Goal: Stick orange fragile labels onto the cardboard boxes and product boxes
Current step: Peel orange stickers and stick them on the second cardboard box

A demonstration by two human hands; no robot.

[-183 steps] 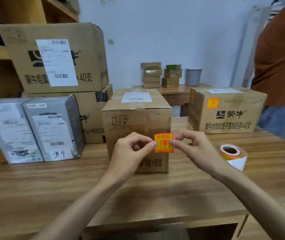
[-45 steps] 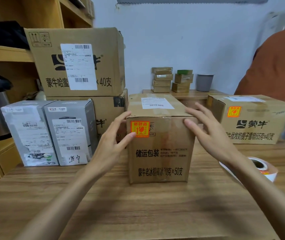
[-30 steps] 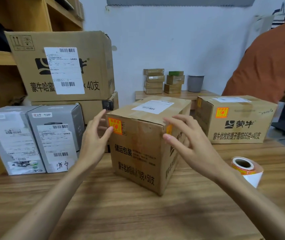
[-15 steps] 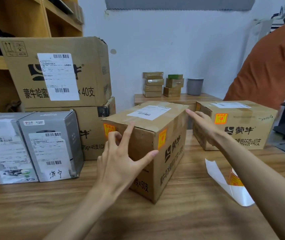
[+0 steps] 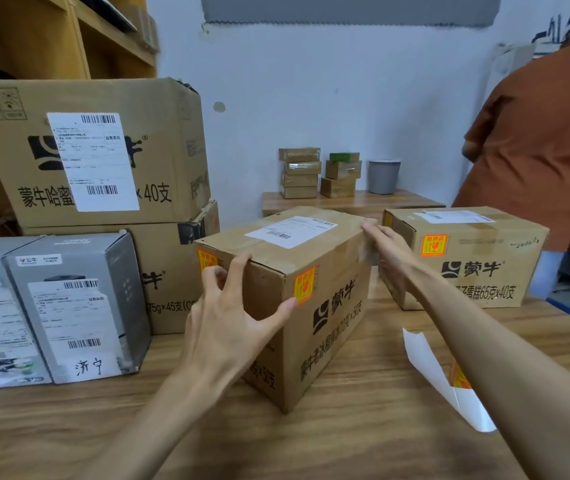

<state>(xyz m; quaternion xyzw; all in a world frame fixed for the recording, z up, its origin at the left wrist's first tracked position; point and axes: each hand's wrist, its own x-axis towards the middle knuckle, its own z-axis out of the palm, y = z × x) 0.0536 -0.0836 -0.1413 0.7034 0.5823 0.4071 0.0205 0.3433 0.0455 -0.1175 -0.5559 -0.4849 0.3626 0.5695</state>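
Note:
A brown cardboard box (image 5: 332, 306) stands turned at an angle on the wooden table (image 5: 345, 441). It carries an orange fragile label (image 5: 305, 285) on its long side and another orange label (image 5: 206, 259) on its short left face. My left hand (image 5: 231, 317) presses spread fingers against the box's near corner. My right hand (image 5: 389, 249) touches the far right top edge with straight fingers. A second cardboard box (image 5: 467, 258) at the right bears an orange label (image 5: 434, 244). The label roll (image 5: 458, 377) lies partly hidden behind my right forearm.
Two large stacked cartons (image 5: 103, 161) and two grey product boxes (image 5: 79, 306) stand at the left. A person in a brown shirt (image 5: 539, 140) stands at the right. Small boxes (image 5: 300, 173) and a grey cup (image 5: 383, 176) sit on a far side table.
Since six seconds ago the label I held is stuck on the box. Both hands have turned the box so its long side faces me; my right hand reached to the far edge.

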